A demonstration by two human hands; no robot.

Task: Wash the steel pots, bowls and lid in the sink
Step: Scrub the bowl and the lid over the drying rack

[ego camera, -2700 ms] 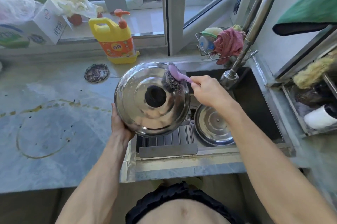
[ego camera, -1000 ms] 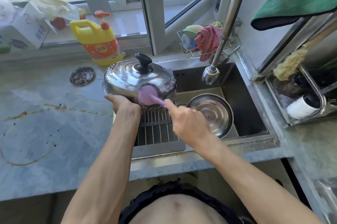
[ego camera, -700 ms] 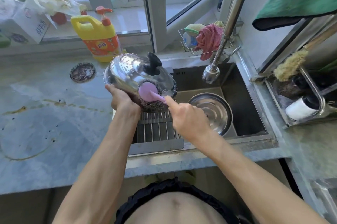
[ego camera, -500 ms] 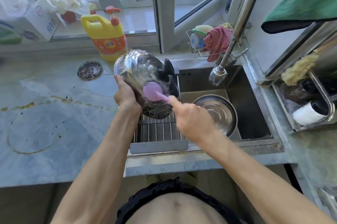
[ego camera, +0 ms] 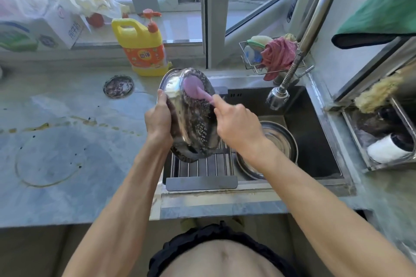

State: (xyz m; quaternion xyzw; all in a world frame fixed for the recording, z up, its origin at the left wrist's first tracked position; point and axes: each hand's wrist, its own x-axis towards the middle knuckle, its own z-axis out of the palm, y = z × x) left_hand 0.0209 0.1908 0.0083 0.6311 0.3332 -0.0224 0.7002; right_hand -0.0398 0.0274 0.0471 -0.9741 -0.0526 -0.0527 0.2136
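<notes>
Lid work at the sink. Round steel lid [ego camera: 191,119] is held up on edge above the ribbed draining rack [ego camera: 202,166], its long axis running away from the person, its inner face turned toward the right hand [ego camera: 236,123]. Left hand [ego camera: 157,119] clamps the near-left rim, fingers curled round it. Right hand pinches the handle of a pink-backed wire scrubber [ego camera: 194,89], which presses against the lid's far upper part. Hands sit close, lid between them. A steel bowl [ego camera: 279,141] lies in the dark sink basin [ego camera: 315,132] under the right forearm (unwashed yet, I'd guess). Scrubbing strokes likely need to travel down the face toward the body.
</notes>
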